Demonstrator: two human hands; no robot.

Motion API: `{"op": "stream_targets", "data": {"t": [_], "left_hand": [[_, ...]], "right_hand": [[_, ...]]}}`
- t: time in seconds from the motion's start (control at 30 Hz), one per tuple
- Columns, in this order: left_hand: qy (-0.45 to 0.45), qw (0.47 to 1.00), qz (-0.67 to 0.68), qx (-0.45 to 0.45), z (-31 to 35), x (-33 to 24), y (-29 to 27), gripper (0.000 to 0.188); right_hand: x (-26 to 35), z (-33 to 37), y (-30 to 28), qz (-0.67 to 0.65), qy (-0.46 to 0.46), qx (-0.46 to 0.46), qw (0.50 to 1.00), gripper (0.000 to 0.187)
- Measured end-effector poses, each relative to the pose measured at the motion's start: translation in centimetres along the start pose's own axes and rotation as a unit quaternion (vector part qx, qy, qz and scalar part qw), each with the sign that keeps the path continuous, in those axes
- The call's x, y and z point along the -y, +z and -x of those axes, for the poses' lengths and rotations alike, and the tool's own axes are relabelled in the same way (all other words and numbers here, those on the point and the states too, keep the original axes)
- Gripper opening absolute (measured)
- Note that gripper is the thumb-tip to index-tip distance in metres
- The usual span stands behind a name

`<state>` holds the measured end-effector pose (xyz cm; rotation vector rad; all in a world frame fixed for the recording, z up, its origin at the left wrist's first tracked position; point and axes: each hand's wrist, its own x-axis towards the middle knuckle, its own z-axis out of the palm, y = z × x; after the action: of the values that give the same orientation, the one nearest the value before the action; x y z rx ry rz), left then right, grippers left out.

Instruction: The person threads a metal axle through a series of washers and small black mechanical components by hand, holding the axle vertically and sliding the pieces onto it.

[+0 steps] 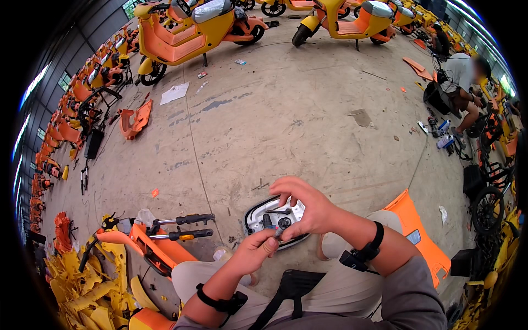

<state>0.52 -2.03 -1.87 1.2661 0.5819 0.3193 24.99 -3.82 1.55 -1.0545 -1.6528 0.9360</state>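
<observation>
A person's left hand (256, 251) pinches a small grey piece (278, 233) between thumb and finger, just in front of the person's body, over the near part of a white shell (300, 212) with a dark rim that lies on the concrete floor (253, 126). The right hand (311, 209) arches above the shell's right side, its fingers curved and its thumb standing apart from them, near the small piece; whether that thumb touches the piece cannot be told. Between the hands, a dark round part (284, 223), a grey cylinder (268, 221) and a dark rod (279, 211) show against the shell. An orange panel (421, 237) lies to the right, while two fork legs (186, 219) lie to the left beside orange bodywork (157, 248). Farther off, a co-worker (461, 74) crouches at the right, and yellow-and-orange scooters (192, 34) stand ahead.
</observation>
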Motion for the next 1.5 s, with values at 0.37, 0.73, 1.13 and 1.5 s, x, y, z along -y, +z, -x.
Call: {"op": "stream_targets", "data": {"t": [0.37,0.73,1.13,1.5], "left_hand": [[0.045,0.997,0.061,-0.007,-0.1,-1.1,-0.5,0.034],[0.026,0.999,-0.010,-0.025,-0.2,-1.4,0.0,0.028],[0.025,0.978,0.012,-0.207,-1.4,-3.0,-2.4,0.036],[0.053,0.970,0.048,-0.233,-0.9,-4.6,-4.0,0.037]], "right_hand": [[0.0,0.2,-0.4,-0.106,0.019,-0.031,0.994,0.069],[0.8,0.0,0.7,-0.054,0.023,0.086,0.995,0.047],[-4.0,-1.0,0.9,0.054,0.258,-0.038,0.964,0.029],[-6.2,-2.1,5.3,0.162,0.343,0.028,0.925,0.027]]}}
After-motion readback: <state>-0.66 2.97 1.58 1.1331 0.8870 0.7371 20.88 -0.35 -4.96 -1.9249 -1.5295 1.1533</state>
